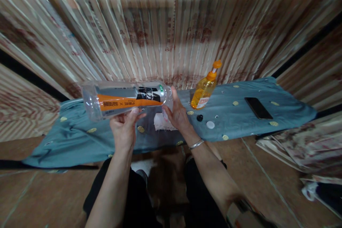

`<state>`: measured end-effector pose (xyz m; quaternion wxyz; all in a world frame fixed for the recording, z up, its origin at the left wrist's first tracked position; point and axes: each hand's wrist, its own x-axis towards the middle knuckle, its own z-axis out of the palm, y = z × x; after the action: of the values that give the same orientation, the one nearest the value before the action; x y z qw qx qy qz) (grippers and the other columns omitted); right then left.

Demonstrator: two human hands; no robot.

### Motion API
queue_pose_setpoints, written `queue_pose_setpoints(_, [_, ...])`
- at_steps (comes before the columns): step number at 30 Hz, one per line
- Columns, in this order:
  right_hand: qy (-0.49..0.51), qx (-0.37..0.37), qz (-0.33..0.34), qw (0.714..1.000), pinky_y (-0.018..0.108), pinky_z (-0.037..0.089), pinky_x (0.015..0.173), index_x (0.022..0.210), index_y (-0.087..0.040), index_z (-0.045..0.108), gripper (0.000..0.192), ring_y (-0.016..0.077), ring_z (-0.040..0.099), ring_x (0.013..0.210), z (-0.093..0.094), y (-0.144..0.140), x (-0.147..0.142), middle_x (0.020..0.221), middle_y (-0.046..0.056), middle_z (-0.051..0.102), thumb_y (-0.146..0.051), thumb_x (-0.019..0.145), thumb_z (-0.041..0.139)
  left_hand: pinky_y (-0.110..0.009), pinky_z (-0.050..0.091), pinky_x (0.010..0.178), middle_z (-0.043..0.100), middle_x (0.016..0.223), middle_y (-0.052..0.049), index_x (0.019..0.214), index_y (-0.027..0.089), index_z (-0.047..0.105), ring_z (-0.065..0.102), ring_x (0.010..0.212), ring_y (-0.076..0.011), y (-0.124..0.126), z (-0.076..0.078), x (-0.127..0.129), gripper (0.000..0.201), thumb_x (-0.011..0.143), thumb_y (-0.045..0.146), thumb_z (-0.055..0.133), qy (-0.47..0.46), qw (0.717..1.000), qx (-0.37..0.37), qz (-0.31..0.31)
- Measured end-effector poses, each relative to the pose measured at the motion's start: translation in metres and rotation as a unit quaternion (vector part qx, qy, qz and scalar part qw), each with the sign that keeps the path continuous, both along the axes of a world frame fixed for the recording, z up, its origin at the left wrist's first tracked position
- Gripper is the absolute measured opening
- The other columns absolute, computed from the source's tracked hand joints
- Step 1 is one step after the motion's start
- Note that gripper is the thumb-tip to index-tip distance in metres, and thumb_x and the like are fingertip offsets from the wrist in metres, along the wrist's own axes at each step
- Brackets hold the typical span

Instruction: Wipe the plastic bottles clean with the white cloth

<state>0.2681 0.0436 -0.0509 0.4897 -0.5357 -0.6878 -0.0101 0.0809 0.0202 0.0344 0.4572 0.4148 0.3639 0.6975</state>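
- Head view: the neck and mouth of the clear bottle [125, 99] are sitting behind the right hand [177, 114], so whether a cap is on it is impossible to tell.
- The print on the bottle's orange and black label is too blurred to read, and the patterned wall behind is smeared as well.
- The lower edge is cutting off both forearms, and dark trousers are showing between them.
- The clear bottle is looking empty; it is lying sideways in the air, base toward the left and neck toward the right.
- The left hand [125, 130] is gripping the bottle from below near its middle, its fingers [133, 112] curling up against the label.
- The right hand is closing around the neck end, thumb raised along the shoulder of the bottle, a silver bangle [196, 144] sitting on its wrist.
- A white cloth [161, 123] is lying on the blue-draped desk [80, 139], just under and behind the right hand.
- To the right of the right hand, an orange pump bottle [205, 89] holding yellow liquid is standing tilted on the desk.
- Near that bottle's base, a small black cap [199, 117] and a white cap [210, 124] are lying close together.
- Farther right, well apart from both hands, a dark phone [258, 108] is lying flat.
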Motion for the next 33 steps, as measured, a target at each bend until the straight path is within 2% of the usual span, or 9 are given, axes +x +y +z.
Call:
queue_pose_setpoints(10, [-0.003,-0.007,0.014,1.000,0.059,0.038,0.131,0.174,-0.023,-0.005,0.082,0.0328,0.030,0.166,0.003,-0.003,0.003,0.180,0.015,0.023,-0.042,0.112,0.044,-0.025,0.065,0.063,0.073,0.075,0.000,0.075,0.018,0.071,0.071,0.067,-0.0139,-0.001,0.001,0.001,0.042,0.055,0.041,0.100,-0.007,1.000,0.003,-0.001])
queue_pose_setpoints(17, [-0.010,-0.029,-0.005,1.000,0.053,0.040,0.131,0.174,-0.019,-0.006,0.080,0.0302,0.031,0.166,0.006,-0.005,0.000,0.180,0.017,0.025,-0.041,0.113,0.041,-0.029,0.068,0.069,0.073,0.077,0.000,0.075,0.018,0.070,0.072,0.072,-0.0153,-0.003,0.001,0.000,0.038,0.054,0.034,0.098,-0.011,1.000,-0.001,-0.017])
queue_pose_setpoints(22, [-0.016,-0.024,-0.010,1.000,0.054,0.041,0.131,0.175,-0.017,0.001,0.076,0.0284,0.035,0.164,0.010,-0.006,-0.001,0.177,0.016,0.033,-0.039,0.113,0.039,-0.028,0.067,0.068,0.070,0.074,0.001,0.073,0.018,0.068,0.071,0.069,-0.0141,-0.002,0.002,0.003,0.034,0.054,0.026,0.095,-0.021,1.000,0.002,0.000])
queue_pose_setpoints(26, [-0.019,-0.023,-0.004,1.000,0.055,0.042,0.130,0.174,-0.013,0.007,0.074,0.0292,0.040,0.161,0.012,-0.007,-0.001,0.174,0.020,0.038,-0.035,0.112,0.040,-0.028,0.067,0.069,0.070,0.077,0.001,0.076,0.018,0.067,0.072,0.070,-0.0142,-0.001,0.001,0.004,0.037,0.054,0.026,0.096,-0.023,1.000,0.009,0.003])
queue_pose_setpoints(33, [-0.023,-0.041,-0.005,0.999,0.053,0.039,0.132,0.174,-0.015,0.008,0.073,0.0275,0.037,0.163,0.012,-0.006,0.001,0.175,0.017,0.036,-0.039,0.112,0.039,-0.028,0.068,0.072,0.069,0.084,0.001,0.081,0.019,0.066,0.073,0.072,-0.0138,0.001,-0.001,0.003,0.044,0.055,0.029,0.100,-0.027,0.999,0.018,0.003])
